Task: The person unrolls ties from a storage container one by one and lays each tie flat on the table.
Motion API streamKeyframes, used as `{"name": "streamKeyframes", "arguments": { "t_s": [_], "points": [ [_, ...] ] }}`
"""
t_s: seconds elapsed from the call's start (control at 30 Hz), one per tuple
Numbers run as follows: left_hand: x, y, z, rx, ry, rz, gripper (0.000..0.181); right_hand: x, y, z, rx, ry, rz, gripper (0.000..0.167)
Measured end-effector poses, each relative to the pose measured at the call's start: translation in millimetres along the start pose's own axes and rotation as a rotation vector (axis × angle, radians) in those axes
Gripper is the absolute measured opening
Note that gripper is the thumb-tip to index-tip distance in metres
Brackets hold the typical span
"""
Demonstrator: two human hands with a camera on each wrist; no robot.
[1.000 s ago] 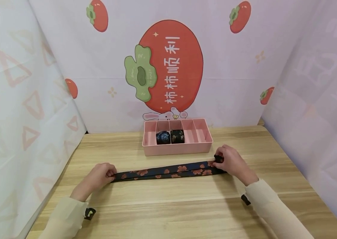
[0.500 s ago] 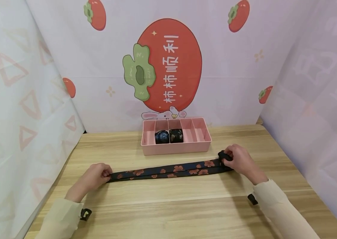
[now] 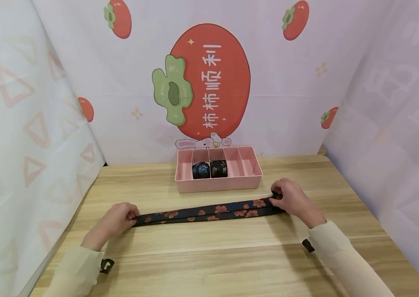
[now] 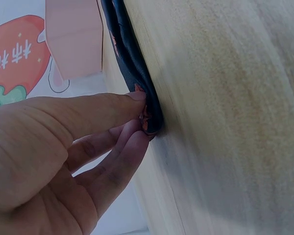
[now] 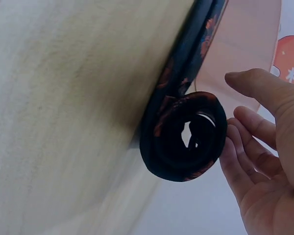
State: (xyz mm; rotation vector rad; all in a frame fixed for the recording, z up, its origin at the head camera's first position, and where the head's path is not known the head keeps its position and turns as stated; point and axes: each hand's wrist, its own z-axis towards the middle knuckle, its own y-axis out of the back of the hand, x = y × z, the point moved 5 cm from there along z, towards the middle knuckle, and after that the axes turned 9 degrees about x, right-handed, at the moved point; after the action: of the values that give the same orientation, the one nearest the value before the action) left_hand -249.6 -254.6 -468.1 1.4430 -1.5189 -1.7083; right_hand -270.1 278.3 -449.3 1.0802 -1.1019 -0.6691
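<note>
A dark necktie with orange flowers lies doubled lengthwise across the table. My left hand pinches its left end between thumb and fingertips, plain in the left wrist view. At the other end, the tie is wound into a coil with a hollow centre, standing on its edge. My right hand is at this coil; in the right wrist view its fingers touch the outer side, while the thumb stands apart from it. In the head view the right hand covers much of the coil.
Behind the tie stands a pink divided tray. A blue patterned roll and a black patterned roll sit in adjoining compartments. Printed cloth hangs at the back and both sides of the wooden table.
My right hand first moves right with the coil, then shifts slightly back left, its thumb now off the coil. The left hand keeps pinching the tie's end.
</note>
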Motion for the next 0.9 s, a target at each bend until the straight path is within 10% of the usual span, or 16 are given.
{"name": "streamKeyframes", "arguments": {
  "t_s": [0.9],
  "points": [
    [19.2,6.5,-13.5,-0.045,0.035,0.010,0.018,-35,11,-14.1,0.013,-0.097,0.040,0.027]
  ]
}}
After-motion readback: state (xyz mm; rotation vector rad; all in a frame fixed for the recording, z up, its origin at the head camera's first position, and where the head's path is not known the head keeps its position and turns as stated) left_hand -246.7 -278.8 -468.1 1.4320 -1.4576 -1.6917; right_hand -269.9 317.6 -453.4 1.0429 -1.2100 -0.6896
